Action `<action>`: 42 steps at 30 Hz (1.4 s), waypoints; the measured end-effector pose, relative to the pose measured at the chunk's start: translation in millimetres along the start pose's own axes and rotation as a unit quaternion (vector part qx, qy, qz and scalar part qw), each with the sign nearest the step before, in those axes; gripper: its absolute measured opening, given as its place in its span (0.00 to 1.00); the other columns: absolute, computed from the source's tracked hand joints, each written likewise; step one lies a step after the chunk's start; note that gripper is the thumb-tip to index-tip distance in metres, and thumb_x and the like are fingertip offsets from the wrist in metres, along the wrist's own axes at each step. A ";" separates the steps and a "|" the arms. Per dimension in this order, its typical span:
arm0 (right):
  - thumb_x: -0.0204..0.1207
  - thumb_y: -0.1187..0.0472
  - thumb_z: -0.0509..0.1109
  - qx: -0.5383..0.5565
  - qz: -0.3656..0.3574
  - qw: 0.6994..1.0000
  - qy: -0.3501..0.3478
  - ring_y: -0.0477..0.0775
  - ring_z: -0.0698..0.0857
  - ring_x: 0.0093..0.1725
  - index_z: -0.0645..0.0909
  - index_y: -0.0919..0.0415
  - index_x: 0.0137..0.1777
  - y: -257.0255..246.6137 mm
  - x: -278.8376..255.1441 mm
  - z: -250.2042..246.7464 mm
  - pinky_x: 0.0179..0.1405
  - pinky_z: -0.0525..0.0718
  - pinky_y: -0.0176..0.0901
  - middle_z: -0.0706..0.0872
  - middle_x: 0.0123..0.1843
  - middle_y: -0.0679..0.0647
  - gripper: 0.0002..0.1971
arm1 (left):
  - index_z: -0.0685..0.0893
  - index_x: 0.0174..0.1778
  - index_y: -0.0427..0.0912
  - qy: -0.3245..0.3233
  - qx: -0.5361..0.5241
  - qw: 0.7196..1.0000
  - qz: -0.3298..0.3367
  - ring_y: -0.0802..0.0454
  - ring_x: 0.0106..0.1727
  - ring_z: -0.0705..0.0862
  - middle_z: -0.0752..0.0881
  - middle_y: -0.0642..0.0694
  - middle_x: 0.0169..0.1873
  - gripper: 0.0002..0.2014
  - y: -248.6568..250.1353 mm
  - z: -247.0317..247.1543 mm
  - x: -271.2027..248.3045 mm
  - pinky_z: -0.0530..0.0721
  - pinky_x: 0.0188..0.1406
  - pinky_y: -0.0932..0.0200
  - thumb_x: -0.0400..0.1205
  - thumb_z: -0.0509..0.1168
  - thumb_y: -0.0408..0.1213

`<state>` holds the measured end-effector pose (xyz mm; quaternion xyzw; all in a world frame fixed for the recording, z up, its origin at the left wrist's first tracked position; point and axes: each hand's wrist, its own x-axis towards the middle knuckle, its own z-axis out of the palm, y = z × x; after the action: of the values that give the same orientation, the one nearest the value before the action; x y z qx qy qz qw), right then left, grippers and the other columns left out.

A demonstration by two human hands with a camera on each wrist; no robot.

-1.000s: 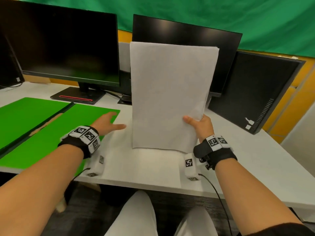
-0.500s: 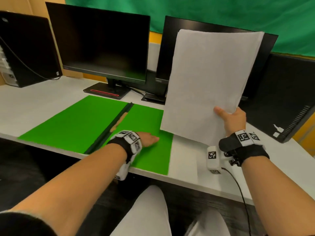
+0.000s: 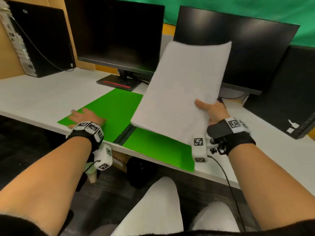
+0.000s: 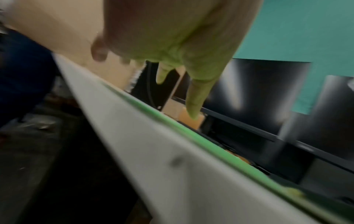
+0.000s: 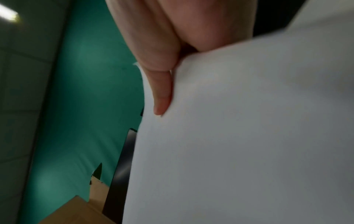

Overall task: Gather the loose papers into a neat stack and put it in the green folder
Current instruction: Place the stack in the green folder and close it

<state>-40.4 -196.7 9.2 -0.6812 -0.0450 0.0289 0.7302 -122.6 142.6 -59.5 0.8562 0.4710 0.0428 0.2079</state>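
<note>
The green folder (image 3: pixel 117 111) lies open at the desk's front edge, its dark spine between two flaps. My left hand (image 3: pixel 85 115) rests flat on the left flap with its fingers straight; the left wrist view shows those fingers (image 4: pixel 193 103) over the folder's green edge (image 4: pixel 191 133). My right hand (image 3: pixel 211 111) grips the white paper stack (image 3: pixel 184 89) by its lower right corner, thumb on top. The stack hangs tilted in the air above the right flap (image 3: pixel 158 150). In the right wrist view the fingers (image 5: pixel 161 84) lie against the paper stack (image 5: pixel 249 136).
Two black monitors (image 3: pixel 119 34) (image 3: pixel 238 53) stand at the back of the white desk (image 3: pixel 34 92). A computer tower (image 3: pixel 39 40) stands at back left and another black case (image 3: pixel 293 92) at right. My knees (image 3: pixel 153 210) are under the desk edge.
My left hand slid from the right flap across the spine onto the left flap. My right hand carried the stack lower and leftward, over the folder's right flap.
</note>
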 end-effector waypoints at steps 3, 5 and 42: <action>0.67 0.61 0.78 -0.073 0.077 0.994 -0.026 0.66 0.85 0.62 0.84 0.62 0.57 31.5 8.5 20.3 0.68 0.78 0.64 0.86 0.64 0.65 0.17 | 0.42 0.84 0.39 0.019 -0.083 0.991 -0.099 0.35 0.85 0.44 0.43 0.34 0.84 0.61 -35.4 10.5 6.4 0.50 0.81 0.34 0.66 0.75 0.57; 0.66 0.57 0.79 -0.124 0.127 0.983 -0.043 0.64 0.85 0.63 0.83 0.64 0.62 51.8 18.2 23.4 0.71 0.77 0.59 0.86 0.65 0.63 0.24 | 0.38 0.84 0.38 0.004 -0.178 0.974 -0.142 0.35 0.85 0.47 0.45 0.34 0.84 0.64 -43.7 17.9 5.3 0.51 0.81 0.37 0.66 0.76 0.56; 0.76 0.41 0.63 -0.342 0.120 0.926 -0.103 0.65 0.65 0.79 0.48 0.42 0.82 13.9 13.7 -38.0 0.71 0.70 0.63 0.57 0.85 0.54 0.38 | 0.55 0.84 0.48 -0.267 0.248 0.829 0.424 0.46 0.85 0.54 0.52 0.43 0.85 0.37 75.6 -4.2 -67.0 0.51 0.82 0.52 0.81 0.57 0.57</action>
<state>-22.5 -231.9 -6.9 -0.8833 -0.0450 0.1690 0.4349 -101.2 53.2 -17.5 0.9727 -0.0174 -0.2215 0.0672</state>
